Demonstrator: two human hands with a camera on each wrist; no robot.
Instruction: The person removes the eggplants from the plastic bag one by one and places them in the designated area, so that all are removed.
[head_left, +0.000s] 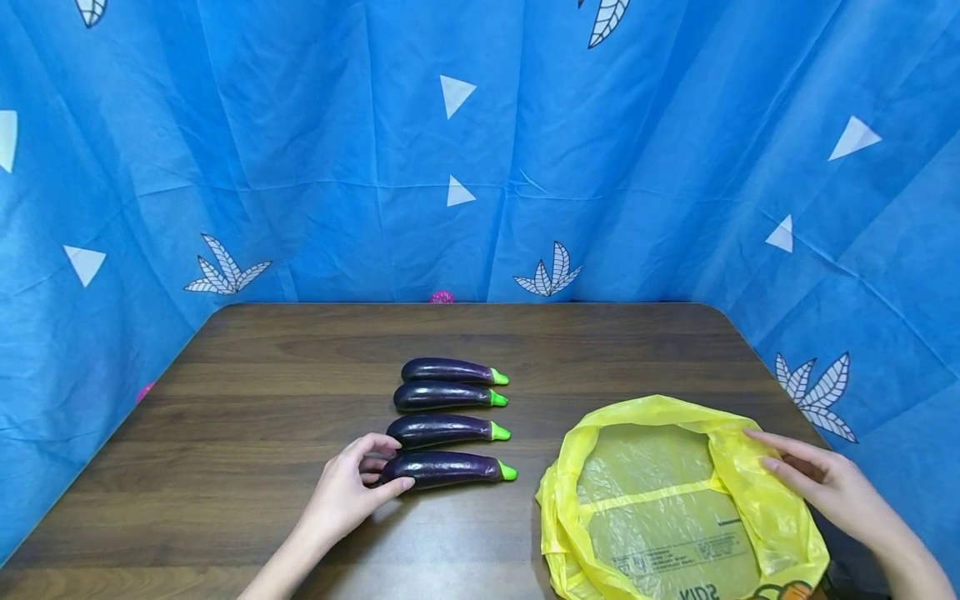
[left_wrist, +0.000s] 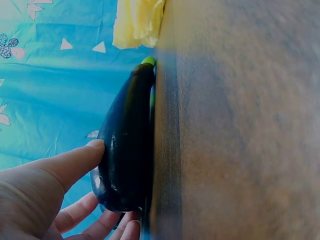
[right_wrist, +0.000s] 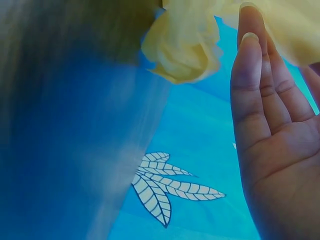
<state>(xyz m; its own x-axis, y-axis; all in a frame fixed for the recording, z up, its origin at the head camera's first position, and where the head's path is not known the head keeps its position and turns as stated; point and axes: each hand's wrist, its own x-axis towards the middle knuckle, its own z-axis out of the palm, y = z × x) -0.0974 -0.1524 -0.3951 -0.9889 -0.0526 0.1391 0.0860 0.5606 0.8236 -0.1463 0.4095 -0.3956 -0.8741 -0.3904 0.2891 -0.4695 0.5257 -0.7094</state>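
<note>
Several dark purple eggplants with bright green stem ends lie in a row on the table, one behind another, stems toward the right. My left hand (head_left: 350, 486) is at the rounded end of the nearest eggplant (head_left: 446, 469), its thumb on the near side and fingers round the far side. In the left wrist view the thumb presses that eggplant (left_wrist: 127, 145) while the other fingers curl at its base. To the right stands a yellow plastic bag (head_left: 757, 467), its wide mouth facing up. My right hand (head_left: 840, 487) touches the bag's right rim with fairly straight fingers.
The brown wooden table (head_left: 247, 400) has a blue patterned curtain (head_left: 300, 150) behind it and at both sides. Other eggplants (head_left: 442, 430) lie close behind the nearest one. A dark object (head_left: 851, 558) shows partly beneath the right forearm.
</note>
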